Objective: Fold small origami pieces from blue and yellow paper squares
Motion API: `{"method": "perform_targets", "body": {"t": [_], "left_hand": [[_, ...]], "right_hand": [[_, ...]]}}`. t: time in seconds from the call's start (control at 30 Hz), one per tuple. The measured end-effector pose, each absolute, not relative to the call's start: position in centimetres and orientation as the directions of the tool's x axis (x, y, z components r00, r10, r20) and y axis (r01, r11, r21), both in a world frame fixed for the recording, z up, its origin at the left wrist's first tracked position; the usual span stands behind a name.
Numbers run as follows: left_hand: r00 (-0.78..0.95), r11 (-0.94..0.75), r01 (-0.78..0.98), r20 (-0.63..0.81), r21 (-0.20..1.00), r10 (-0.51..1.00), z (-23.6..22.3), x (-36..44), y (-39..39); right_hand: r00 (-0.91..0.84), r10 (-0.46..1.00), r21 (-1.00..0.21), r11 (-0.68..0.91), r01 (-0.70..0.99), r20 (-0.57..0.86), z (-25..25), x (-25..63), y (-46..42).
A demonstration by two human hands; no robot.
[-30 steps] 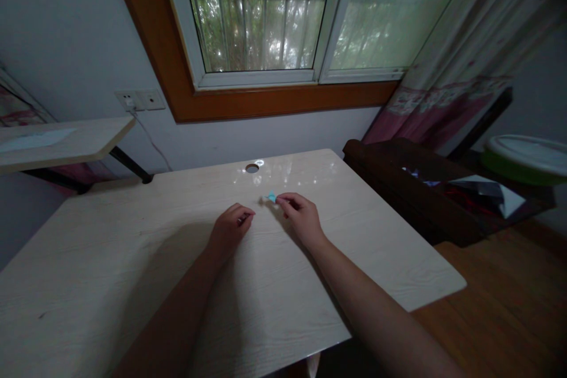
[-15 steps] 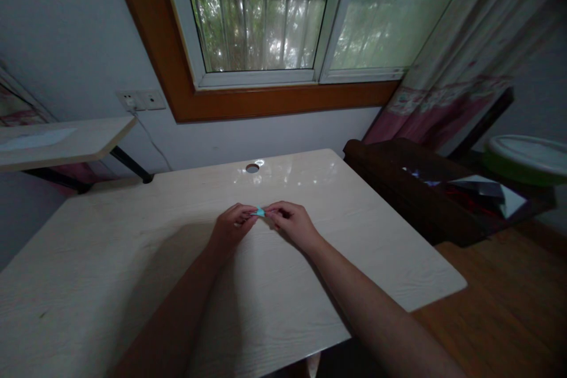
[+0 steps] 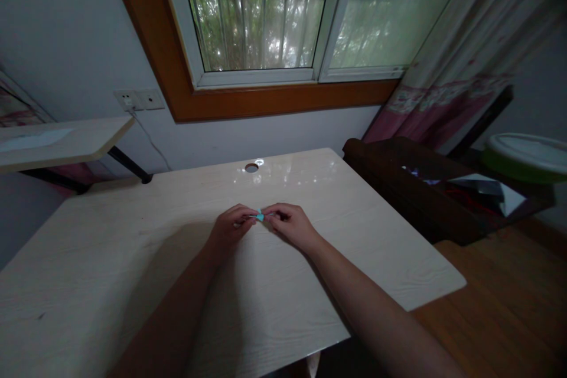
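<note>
Turquoise piece (image 3: 260, 217), small and bright, caught from both sides! Left hand (image 3: 229, 227) pinches one end, fingers drawn together on it; right hand (image 3: 292, 223) nips the other, fingers just as close. All this inward from the tabletop's (image 3: 376, 248) far edge, nearer the person than the round hole (image 3: 251, 168) there.

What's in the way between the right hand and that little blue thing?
Nothing that I can see. The right hand has its fingertips right at the little blue thing, and the left hand pinches at its other side, above the pale table.
</note>
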State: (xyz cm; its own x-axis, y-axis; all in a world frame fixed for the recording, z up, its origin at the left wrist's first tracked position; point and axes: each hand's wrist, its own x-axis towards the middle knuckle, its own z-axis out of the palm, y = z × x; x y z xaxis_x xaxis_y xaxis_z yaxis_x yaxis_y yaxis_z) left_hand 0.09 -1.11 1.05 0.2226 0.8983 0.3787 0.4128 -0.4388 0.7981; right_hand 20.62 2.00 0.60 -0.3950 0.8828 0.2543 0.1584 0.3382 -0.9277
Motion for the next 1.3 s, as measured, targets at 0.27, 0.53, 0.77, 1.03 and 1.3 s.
{"method": "perform_targets", "body": {"t": [0.27,0.53,0.77,1.03,1.3], "left_hand": [[0.227,-0.435,0.426,0.372,0.793,0.9,1.0,0.1,-1.0],[0.201,-0.445,0.441,0.397,0.779,0.895,1.0,0.2,-1.0],[0.231,-0.439,0.411,0.375,0.799,0.898,1.1,0.2,-1.1],[0.179,-0.396,0.396,0.354,0.829,0.918,1.1,0.0,-1.0],[0.184,-0.404,0.377,0.36,0.833,0.915,0.6,0.1,-0.9]], "right_hand": [[-0.41,0.867,-0.905,0.383,0.187,0.282,0.5,20.7,2.1],[-0.422,0.859,-0.915,0.378,0.142,0.289,0.7,20.7,2.1],[-0.428,0.843,-0.884,0.433,0.178,0.326,0.9,20.6,2.0],[-0.454,0.781,-0.775,0.577,0.258,0.43,1.5,20.8,1.9],[-0.469,0.724,-0.691,0.666,0.282,0.506,1.3,20.6,1.8]]}}
